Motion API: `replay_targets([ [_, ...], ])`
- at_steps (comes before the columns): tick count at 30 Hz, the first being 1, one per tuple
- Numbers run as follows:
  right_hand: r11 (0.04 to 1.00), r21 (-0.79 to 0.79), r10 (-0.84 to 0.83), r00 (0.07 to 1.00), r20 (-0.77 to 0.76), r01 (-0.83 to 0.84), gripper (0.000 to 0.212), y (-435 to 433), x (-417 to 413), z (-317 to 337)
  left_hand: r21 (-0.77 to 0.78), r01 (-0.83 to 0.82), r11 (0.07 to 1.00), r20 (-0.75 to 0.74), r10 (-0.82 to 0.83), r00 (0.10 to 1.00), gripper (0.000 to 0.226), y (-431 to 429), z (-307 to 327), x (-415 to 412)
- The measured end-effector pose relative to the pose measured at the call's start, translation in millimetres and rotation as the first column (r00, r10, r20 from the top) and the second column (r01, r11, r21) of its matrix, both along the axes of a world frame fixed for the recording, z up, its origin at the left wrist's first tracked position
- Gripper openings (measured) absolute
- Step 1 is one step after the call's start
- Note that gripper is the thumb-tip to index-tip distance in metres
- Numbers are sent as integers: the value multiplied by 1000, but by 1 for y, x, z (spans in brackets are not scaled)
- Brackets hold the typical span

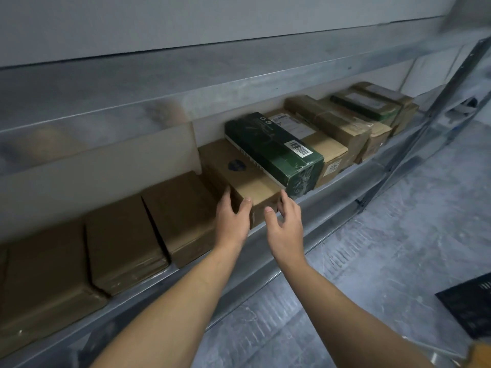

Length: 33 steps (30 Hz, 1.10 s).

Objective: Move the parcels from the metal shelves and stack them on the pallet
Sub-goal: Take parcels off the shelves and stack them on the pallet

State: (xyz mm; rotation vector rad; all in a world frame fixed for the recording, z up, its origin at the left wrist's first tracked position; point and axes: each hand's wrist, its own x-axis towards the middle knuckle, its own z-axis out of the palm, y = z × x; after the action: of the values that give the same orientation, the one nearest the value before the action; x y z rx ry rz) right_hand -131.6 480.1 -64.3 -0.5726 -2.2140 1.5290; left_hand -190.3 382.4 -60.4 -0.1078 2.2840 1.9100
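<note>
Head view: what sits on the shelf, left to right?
First brown parcel → second brown parcel → third brown parcel → cardboard box gripped by the left hand → green box → white-labelled box → taped brown box.

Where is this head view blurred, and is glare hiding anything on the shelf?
Head view: left parcels and upper shelf smeared by motion blur; green box, brown box, left hand and right hand fairly sharp; faint sheen on the green box's wrap hides nothing; wide angle bows the shelf lines.
</note>
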Motion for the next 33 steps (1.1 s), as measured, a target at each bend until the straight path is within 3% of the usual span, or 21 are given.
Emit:
replay_targets([
  [6, 997, 29, -67, 998, 1, 67, 61, -7, -9, -3, 8, 32, 999, 35, -32, 999, 66, -9, 2, -8],
  [20, 986, -110, -129, 992, -14, 126, 60, -16, -14, -4, 121, 42, 992, 74, -52, 996, 63, -16, -1, -7],
  [29, 986, -153, 58, 997, -52, -66, 27, 3, -6, 2, 192, -78, 978, 94, 61, 994, 67, -12, 3, 16],
  [33, 968, -161, 184, 980, -79, -194, 25, 8, 1, 8, 227, -159, 961, 74, 145, 987, 66, -9, 10, 36],
])
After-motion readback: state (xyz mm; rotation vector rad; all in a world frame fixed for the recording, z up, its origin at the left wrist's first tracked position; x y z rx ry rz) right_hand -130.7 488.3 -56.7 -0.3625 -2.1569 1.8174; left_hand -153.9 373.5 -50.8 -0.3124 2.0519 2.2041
